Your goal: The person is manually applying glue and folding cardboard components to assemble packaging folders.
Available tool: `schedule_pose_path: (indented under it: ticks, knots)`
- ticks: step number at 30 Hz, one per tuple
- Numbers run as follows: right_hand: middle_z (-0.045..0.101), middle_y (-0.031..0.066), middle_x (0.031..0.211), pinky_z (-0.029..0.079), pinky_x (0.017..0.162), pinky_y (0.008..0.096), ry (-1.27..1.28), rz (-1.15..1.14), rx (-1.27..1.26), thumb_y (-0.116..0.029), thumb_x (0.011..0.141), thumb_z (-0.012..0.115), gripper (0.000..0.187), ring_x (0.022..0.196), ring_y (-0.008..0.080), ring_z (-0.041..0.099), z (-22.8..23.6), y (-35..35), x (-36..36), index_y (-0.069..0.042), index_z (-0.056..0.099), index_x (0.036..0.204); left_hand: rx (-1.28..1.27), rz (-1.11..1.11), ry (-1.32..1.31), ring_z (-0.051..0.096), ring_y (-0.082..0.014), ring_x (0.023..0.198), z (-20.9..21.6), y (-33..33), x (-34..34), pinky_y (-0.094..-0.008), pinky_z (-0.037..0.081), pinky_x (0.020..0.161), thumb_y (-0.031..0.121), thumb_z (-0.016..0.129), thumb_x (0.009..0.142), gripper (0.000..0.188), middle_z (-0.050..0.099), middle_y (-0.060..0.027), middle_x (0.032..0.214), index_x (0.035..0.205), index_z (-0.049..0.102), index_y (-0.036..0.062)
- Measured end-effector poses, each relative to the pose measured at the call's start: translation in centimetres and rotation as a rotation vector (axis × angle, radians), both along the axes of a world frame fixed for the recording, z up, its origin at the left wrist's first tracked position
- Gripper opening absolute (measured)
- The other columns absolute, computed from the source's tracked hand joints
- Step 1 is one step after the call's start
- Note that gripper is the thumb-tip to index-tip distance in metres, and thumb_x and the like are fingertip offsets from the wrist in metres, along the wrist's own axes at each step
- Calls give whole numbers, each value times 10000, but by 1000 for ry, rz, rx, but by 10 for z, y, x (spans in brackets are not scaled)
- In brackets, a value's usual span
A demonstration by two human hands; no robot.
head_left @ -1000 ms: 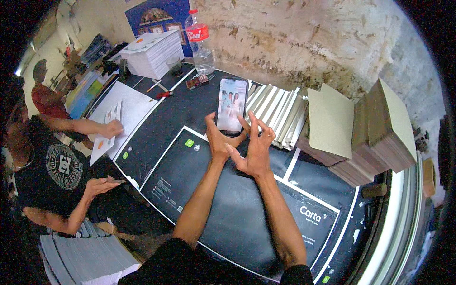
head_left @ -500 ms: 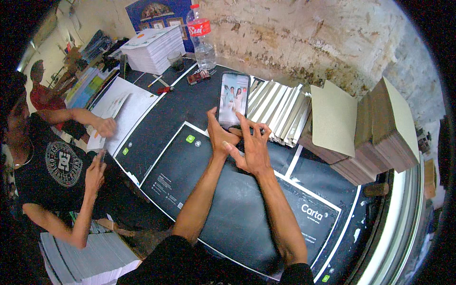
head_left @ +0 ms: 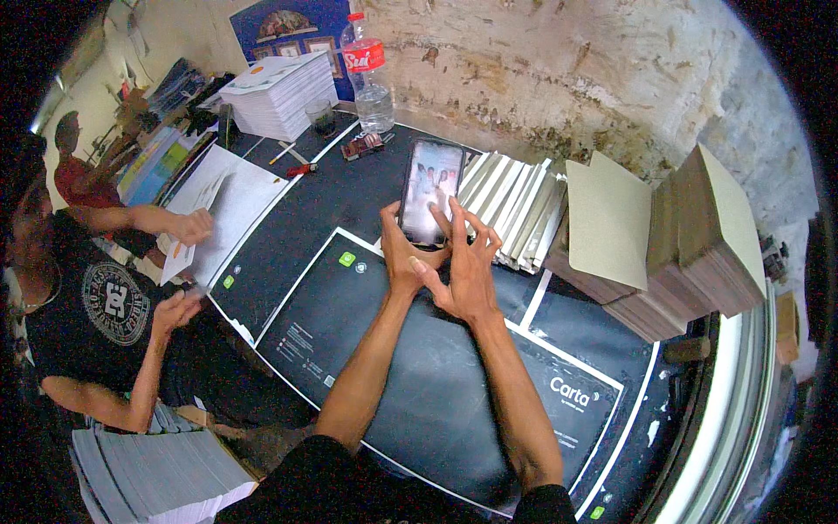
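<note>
My left hand (head_left: pixel 405 258) grips the lower part of a smartphone (head_left: pixel 429 179), held upright above the black tabletop. Its lit screen shows a picture of several people standing. Over the lower screen hovers my right hand (head_left: pixel 470 275), its fingers apart and holding nothing; I cannot tell whether a fingertip touches the glass. Right behind the phone, a row of white and grey paper bundles (head_left: pixel 515 205) stands on the table. Both my forearms cross above a large black printed sheet (head_left: pixel 419 375) edged in white.
Tall stacks of grey board (head_left: pixel 611 227) stand at the right. Toward the back are a plastic bottle (head_left: pixel 371 87), a dark glass (head_left: pixel 321 118) and a paper stack (head_left: pixel 279 92). On the left, a co-worker's hand (head_left: pixel 194 227) holds white sheets; a thick stack (head_left: pixel 157 476) lies below.
My right fingers have shifted slightly over the phone, and the picture on the screen has moved and blurred. On the left, the co-worker's lower hand has moved down and left.
</note>
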State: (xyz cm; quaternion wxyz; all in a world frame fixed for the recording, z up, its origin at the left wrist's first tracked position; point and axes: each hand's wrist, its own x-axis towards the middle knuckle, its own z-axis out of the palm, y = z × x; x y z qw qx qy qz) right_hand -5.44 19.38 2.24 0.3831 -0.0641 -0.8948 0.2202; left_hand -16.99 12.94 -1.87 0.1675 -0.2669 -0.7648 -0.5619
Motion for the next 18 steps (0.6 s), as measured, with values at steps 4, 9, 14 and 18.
schedule_pose_path:
  ticks: [4,9,14,18]
  knots:
    - [496,51,1563,144,1154,502,0,-34,18,-477,890,663,958,1392,312,347,0,2,3,23,231,1584,9,-18,21,646,-377,1052,-1,1,1,-440,526,927,345,985,489,1062,618,-219,1156,1326,429,0]
    - [502,104,1550,142,1160,496,-57,-34,7,-470,889,669,974,1398,323,340,5,5,3,37,216,1586,57,-29,44,651,-362,1016,-1,0,2,-439,528,906,313,976,510,1026,626,-211,1118,1317,431,-10]
    - [408,194,1584,130,1181,517,32,-96,31,-530,874,676,1049,1460,364,279,14,15,2,50,181,1595,80,-128,46,656,-351,988,-3,-1,-1,-440,527,869,324,985,521,1019,631,-205,1100,1309,431,-8]
    - [352,174,1632,123,1190,497,54,-121,29,-499,859,712,1094,1496,354,232,22,23,7,41,122,1606,13,-82,75,659,-360,983,7,-2,11,-445,526,857,298,980,541,971,643,-200,1073,1289,436,4]
